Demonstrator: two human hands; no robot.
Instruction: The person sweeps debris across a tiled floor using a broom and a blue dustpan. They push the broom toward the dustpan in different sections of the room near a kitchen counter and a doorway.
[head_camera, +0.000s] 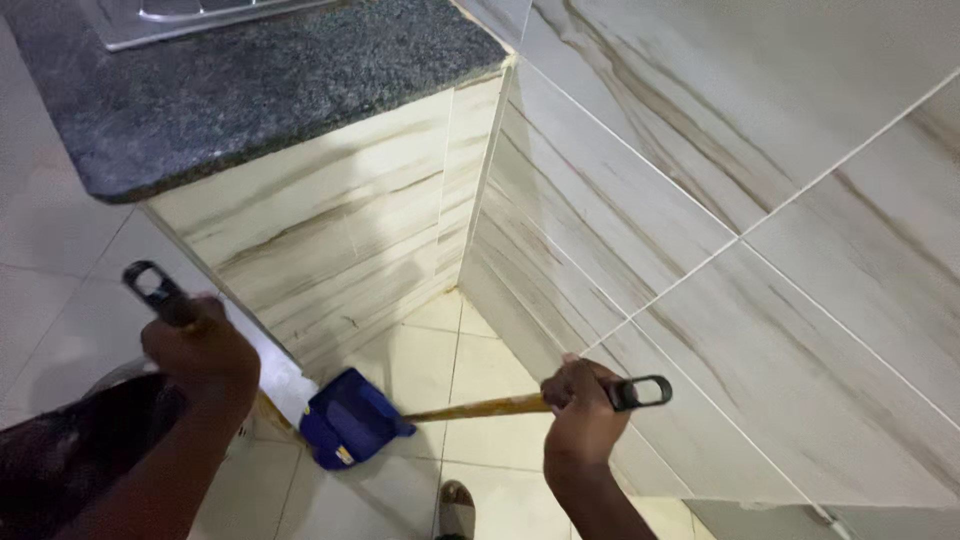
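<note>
Your right hand (583, 415) clenched the long handle (480, 406), which ran leftward and down to the blue dustpan (350, 418) on the floor; your left hand (200, 352) gripped a second handle (158, 293), nearer the pan.

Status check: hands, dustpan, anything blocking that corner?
Left hand gripping a black-ended handle. Right hand gripping the yellow handle of the blue dustpan, pan on the floor tiles near the corner. Counter base close on the left; a foot below.
</note>
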